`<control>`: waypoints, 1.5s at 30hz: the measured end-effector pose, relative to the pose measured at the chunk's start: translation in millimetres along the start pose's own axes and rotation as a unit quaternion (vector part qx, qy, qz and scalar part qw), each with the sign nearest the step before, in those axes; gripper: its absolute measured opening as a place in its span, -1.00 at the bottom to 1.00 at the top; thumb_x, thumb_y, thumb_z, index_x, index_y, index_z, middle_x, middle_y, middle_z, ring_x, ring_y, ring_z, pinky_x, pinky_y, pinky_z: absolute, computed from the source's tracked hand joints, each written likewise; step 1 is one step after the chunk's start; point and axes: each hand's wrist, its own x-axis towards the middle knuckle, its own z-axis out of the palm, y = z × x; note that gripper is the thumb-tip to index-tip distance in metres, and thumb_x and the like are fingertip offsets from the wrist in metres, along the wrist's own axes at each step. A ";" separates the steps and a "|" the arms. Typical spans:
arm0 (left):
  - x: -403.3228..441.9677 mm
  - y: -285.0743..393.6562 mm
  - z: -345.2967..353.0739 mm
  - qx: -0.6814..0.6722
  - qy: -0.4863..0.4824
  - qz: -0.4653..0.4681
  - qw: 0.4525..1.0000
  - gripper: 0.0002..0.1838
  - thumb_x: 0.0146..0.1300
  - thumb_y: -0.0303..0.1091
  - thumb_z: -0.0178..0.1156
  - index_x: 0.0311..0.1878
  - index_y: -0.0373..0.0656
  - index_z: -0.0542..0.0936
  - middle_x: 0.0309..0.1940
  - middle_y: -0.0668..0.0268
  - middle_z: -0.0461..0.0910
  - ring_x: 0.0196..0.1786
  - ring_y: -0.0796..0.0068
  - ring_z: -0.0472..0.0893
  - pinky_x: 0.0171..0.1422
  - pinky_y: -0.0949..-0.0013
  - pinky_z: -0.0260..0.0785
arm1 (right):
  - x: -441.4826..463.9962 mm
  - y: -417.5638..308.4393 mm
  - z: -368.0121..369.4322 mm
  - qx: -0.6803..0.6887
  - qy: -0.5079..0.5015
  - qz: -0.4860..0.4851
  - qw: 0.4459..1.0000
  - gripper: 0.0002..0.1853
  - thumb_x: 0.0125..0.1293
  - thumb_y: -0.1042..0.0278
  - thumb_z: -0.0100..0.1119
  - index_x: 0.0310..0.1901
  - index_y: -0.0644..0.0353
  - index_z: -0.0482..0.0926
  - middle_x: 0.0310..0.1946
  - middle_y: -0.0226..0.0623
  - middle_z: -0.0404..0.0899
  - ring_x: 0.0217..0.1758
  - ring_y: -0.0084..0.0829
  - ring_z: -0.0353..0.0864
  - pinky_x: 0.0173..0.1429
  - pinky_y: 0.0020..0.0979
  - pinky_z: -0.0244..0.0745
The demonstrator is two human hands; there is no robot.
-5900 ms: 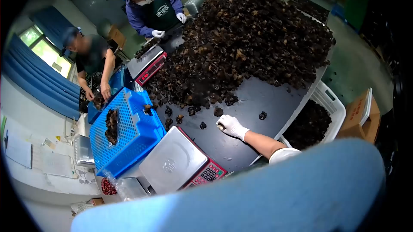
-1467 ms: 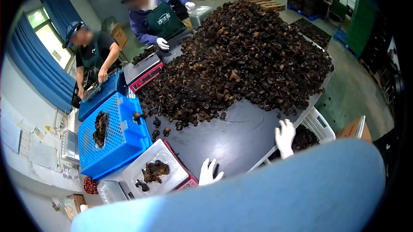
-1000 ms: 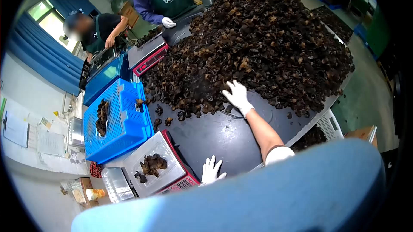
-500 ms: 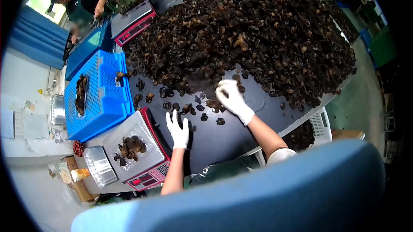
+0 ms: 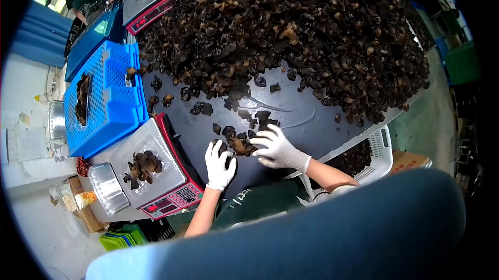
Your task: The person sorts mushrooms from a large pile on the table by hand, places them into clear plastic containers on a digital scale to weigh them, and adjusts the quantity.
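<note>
Left hand (image 5: pixel 220 170): at about eight o'clock from the bunch, in a white glove, thumb and fingers apart. A dark piece (image 5: pixel 222 147) is right by the fingertips; I can't tell if it is held.
Right hand (image 5: pixel 280 149): at three o'clock, fingers spread and bent toward the bunch. I can't tell if they touch it.
Bunch (image 5: pixel 240 146): on the black table (image 5: pixel 296 134), between the hands. The bits look soft and thin, so light fingers, low and slow from both sides, should work best. A hard pinch might tear them, and small bits could slip out.
Scale (image 5: pixel 187 196): nine o'clock, with bits in what looks like a clear tray (image 5: pixel 169 150). The left arm is near, so mind bumps.
Loose bits (image 5: pixel 247 115): twelve o'clock, close by.
Crate (image 5: pixel 125 107): ten o'clock, blue.
Basket (image 5: pixel 384 150): three o'clock, past the right hand.
Pile (image 5: pixel 301 36): one o'clock, big and dark.
</note>
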 end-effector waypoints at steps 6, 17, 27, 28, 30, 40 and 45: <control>-34.7 7.5 6.6 0.011 0.076 -0.123 0.989 -0.34 0.10 -0.23 0.39 0.32 -0.03 0.46 0.50 -0.08 0.12 0.49 -0.27 0.10 0.52 -0.23 -0.09 | 4.8 13.3 -2.0 -0.124 0.109 0.258 0.952 -0.34 0.05 0.05 0.39 0.25 -0.08 0.51 0.37 -0.06 0.32 0.41 0.13 0.22 0.48 0.18 -0.03; -58.4 5.4 8.3 -0.072 0.119 -0.180 0.974 -0.41 0.13 -0.33 0.36 0.23 -0.24 0.42 0.44 -0.14 0.13 0.45 -0.18 0.19 0.50 -0.04 0.09 | 95.8 -6.0 10.4 0.142 0.145 0.029 0.979 -0.88 0.13 0.42 0.22 -0.27 0.13 0.63 -0.39 -0.32 0.65 -0.31 -0.26 0.62 -0.17 -0.23 0.47; -62.6 9.6 -0.5 -0.085 0.134 -0.189 0.969 -0.54 0.09 -0.42 0.36 0.07 -0.21 0.48 0.41 -0.12 0.17 0.44 -0.16 0.22 0.50 0.01 0.09 | 124.2 45.2 12.4 0.181 -0.059 0.109 0.976 -0.62 0.28 0.23 0.19 0.11 0.11 0.61 -0.06 -0.22 0.65 -0.13 -0.27 0.63 0.02 -0.32 0.53; -61.4 8.9 -1.3 -0.091 0.148 -0.196 0.965 -0.52 0.09 -0.43 0.35 0.11 -0.21 0.47 0.41 -0.11 0.16 0.43 -0.15 0.23 0.50 0.01 0.10 | 121.6 37.4 -1.6 0.199 -0.012 0.164 0.966 -0.64 0.30 0.25 0.18 0.10 0.12 0.61 -0.08 -0.22 0.65 -0.18 -0.32 0.64 -0.03 -0.35 0.54; -53.5 9.6 -6.5 -0.086 0.161 -0.195 0.964 -0.42 0.10 -0.44 0.34 0.22 -0.20 0.44 0.42 -0.09 0.17 0.43 -0.12 0.24 0.49 0.02 0.13 | 106.2 40.0 -11.1 0.225 0.063 0.218 0.948 -0.67 0.30 0.36 0.15 0.09 0.14 0.62 -0.18 -0.25 0.68 -0.28 -0.45 0.65 -0.15 -0.42 0.55; 6.6 -6.2 -3.8 -0.006 0.084 -0.096 0.992 -0.36 0.13 -0.41 0.33 0.33 -0.19 0.45 0.09 0.13 0.59 0.27 0.03 0.41 0.45 0.10 0.18 | 83.4 -9.2 55.0 -0.049 0.027 0.060 0.997 -0.60 0.11 0.19 0.33 0.03 0.03 0.62 -0.26 -0.37 0.60 -0.12 -0.29 0.54 0.11 -0.21 0.34; 11.8 7.1 -35.1 -0.282 0.044 -0.183 0.941 -0.59 0.22 -0.46 0.32 0.15 -0.26 0.57 -0.02 0.15 0.63 0.03 0.29 0.62 0.20 0.33 0.43 | 79.5 -15.2 29.1 0.159 0.076 0.119 0.977 -0.64 0.17 0.25 0.30 0.02 0.10 0.66 -0.29 -0.31 0.64 -0.23 -0.27 0.56 0.00 -0.22 0.44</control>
